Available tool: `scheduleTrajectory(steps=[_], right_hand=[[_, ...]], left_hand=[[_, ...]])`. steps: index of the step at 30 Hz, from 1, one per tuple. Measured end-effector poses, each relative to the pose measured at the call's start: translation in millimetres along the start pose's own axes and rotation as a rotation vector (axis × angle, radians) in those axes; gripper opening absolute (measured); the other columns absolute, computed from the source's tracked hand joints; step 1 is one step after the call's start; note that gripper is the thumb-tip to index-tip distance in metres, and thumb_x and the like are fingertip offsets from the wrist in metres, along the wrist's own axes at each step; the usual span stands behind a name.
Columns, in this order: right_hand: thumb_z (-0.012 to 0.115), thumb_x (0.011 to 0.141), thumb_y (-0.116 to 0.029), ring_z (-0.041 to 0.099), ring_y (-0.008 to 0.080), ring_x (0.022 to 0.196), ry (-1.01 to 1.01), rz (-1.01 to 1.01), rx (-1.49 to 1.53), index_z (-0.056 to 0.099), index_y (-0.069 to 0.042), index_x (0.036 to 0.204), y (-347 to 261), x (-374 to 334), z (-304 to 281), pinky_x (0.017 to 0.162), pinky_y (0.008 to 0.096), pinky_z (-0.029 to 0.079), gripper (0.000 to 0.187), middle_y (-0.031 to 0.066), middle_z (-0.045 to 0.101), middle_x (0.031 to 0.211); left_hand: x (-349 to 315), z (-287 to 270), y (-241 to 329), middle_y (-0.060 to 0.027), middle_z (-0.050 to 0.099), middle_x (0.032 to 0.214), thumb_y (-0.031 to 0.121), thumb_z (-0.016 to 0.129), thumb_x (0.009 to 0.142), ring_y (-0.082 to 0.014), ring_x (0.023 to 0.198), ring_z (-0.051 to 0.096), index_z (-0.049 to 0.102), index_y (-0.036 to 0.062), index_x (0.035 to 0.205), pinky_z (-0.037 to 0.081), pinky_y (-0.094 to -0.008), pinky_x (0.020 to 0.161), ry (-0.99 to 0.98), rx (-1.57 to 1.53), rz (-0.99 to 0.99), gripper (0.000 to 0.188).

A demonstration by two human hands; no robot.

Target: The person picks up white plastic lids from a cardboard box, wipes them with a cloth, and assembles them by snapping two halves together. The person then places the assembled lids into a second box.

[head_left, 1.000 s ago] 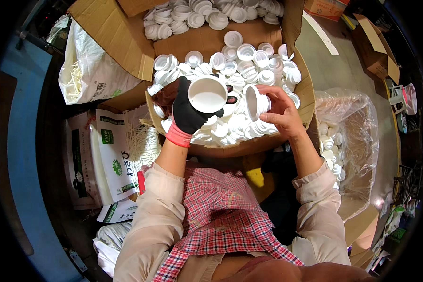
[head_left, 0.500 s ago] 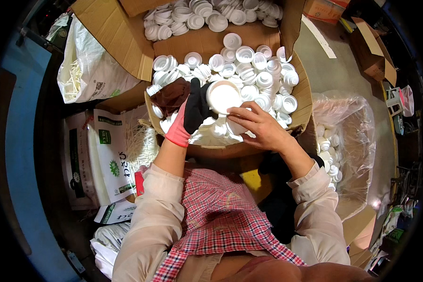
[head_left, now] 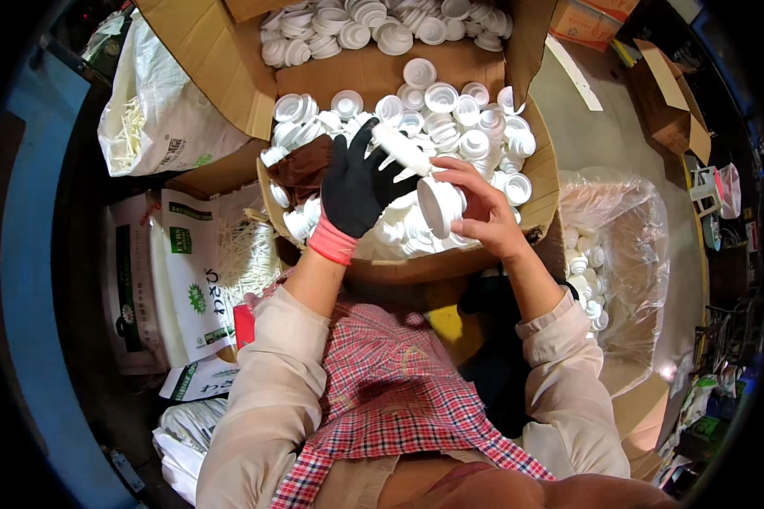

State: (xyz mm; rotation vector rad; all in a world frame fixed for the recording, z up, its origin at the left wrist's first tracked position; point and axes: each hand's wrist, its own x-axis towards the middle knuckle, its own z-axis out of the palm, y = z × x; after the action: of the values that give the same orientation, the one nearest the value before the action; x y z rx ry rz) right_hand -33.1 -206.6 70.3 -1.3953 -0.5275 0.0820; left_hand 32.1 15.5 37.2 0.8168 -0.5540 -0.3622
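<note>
My right hand, bare, pinches a round white plastic cap with a stepped rim, tilted on its side. A second white cap, seen edge-on, sits just above, against my right fingertips; whether the two are joined I cannot tell. My left hand wears a black glove with a pink cuff. Its fingers are spread open beside the upper cap, and they overlap its edge in the picture. Below both hands, a cardboard box holds a heap of similar white caps. A brown cloth lies at the heap's left side.
More white caps lie beyond at the far end. At right stands a plastic-lined box with white pieces inside. To the left are a white sack, thin white sticks and a printed bag. An open carton stands far right.
My left fingers have spread from around the cap. The upper cap has turned from face-up to edge-on, and my right hand now tilts the lower one on its side.
</note>
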Motion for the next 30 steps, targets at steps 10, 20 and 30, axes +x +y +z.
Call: scheduleTrajectory(steps=[10,20,30], right_hand=[[0.067,0.07,-0.01,0.047,0.0207,0.122,-0.022,0.114,-0.211,0.059,-0.01,0.124,1.5,2.5,9.1,0.095,0.0329,0.043,0.054,0.006,0.048,0.133],[0.069,0.066,-0.01,0.052,0.0246,0.104,0.003,-0.062,-0.831,0.061,-0.007,0.122,4.4,-2.4,-2.0,0.09,0.0347,0.047,0.056,0.0133,0.042,0.139],[0.063,0.074,-0.026,0.053,0.0268,0.121,0.101,0.306,0.884,0.043,0.004,0.137,6.2,-10.9,-2.2,0.105,0.0405,0.041,0.073,0.015,0.054,0.132]], left_hand=[[-4.9,14.1,-13.9,-0.0113,0.05,0.13,0.016,0.055,0.094,-0.0206,0.116,0.054,0.038,0.0043,0.142,0.046,-0.0323,0.095,0.028,0.119,0.051,0.052],[-5.3,-3.8,-11.4,-0.007,0.058,0.096,0.004,0.055,0.094,-0.0135,0.081,0.056,0.052,0.003,0.131,0.05,-0.0253,0.073,0.401,-0.427,-0.27,0.037],[-0.5,29.4,0.0,-0.0137,0.032,0.151,0.047,0.05,0.097,-0.0218,0.138,0.032,0.015,0.0029,0.151,0.026,-0.0343,0.112,-0.008,0.364,0.158,0.078]])
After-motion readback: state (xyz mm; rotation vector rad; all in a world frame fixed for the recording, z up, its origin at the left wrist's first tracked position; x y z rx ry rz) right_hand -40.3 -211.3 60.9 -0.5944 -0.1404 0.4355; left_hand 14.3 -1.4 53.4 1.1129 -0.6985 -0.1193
